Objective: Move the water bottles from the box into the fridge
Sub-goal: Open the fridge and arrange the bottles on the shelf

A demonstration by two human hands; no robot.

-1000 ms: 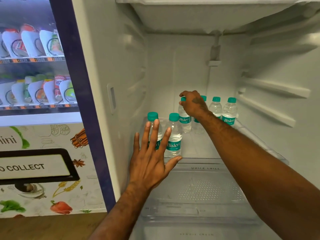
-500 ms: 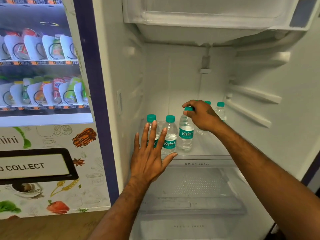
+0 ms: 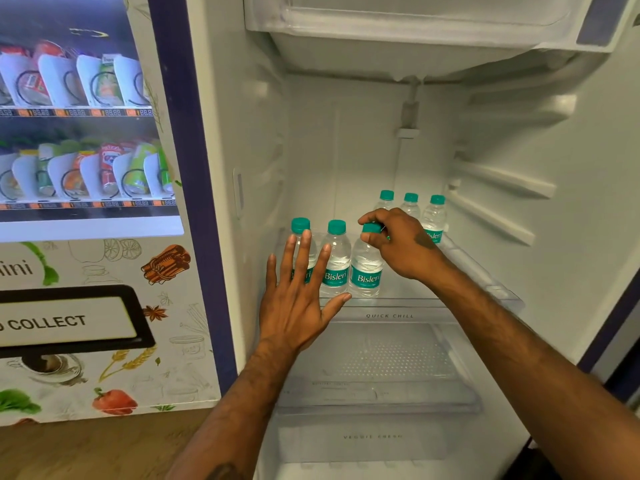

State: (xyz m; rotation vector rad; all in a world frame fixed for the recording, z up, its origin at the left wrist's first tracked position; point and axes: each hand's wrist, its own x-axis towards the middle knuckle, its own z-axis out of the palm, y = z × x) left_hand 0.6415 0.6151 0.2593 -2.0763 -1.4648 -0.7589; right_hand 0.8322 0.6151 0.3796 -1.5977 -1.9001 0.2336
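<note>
Your right hand (image 3: pixel 401 244) is closed in a pinch on the green cap (image 3: pixel 371 228) of a water bottle (image 3: pixel 365 271), thumb on one side and curled fingers on the other. That bottle stands upright on the shelf (image 3: pixel 389 315) of the fridge (image 3: pixel 519 133), directly beneath the hand. Gripping it by the top looks like the sensible way to set it into a tight row without your knuckles knocking its neighbours.

Your left hand (image 3: pixel 298 306) is flat and spread, fingers straight, holding nothing. It hangs in front of the two bottles left of the held one. Its fingers cover most of the leftmost bottle (image 3: pixel 300 226), while the second bottle (image 3: pixel 336 268) shows between forefinger and thumb. You cannot tell from this angle whether the fingers actually touch the plastic. It reads as a guard, ready to stop the front row tipping forward off the shelf edge while the other hand works.

The held bottle sits close against the second one, labels facing you, so the front row looks deliberately lined up. Beyond your right hand, three more bottles (image 3: pixel 411 202) stand along the back, the right-most partly hidden by your wrist. Below both hands lies a clear tray (image 3: pixel 381 368). Left of your left arm is a vending machine (image 3: pixel 86 133). No box is in view, so how many bottles remain cannot be judged.
</note>
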